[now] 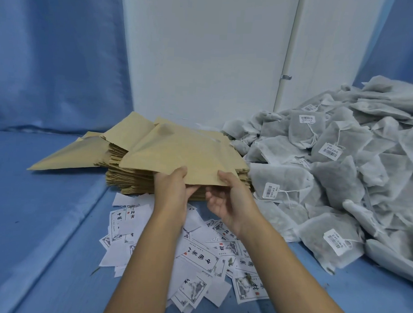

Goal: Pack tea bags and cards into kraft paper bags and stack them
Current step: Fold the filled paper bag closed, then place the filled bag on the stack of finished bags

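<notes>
A flat kraft paper bag is lifted by its near edge above a thick stack of kraft bags. My left hand pinches that edge with the thumb on top. My right hand pinches the same edge further right, fingers underneath. White printed cards lie scattered on the blue surface under my forearms. A large heap of grey-white tea bags with barcode tags fills the right side.
More kraft bags fan out to the left of the stack. A white wall panel and a pipe stand behind. Blue cloth covers the surface and the left backdrop.
</notes>
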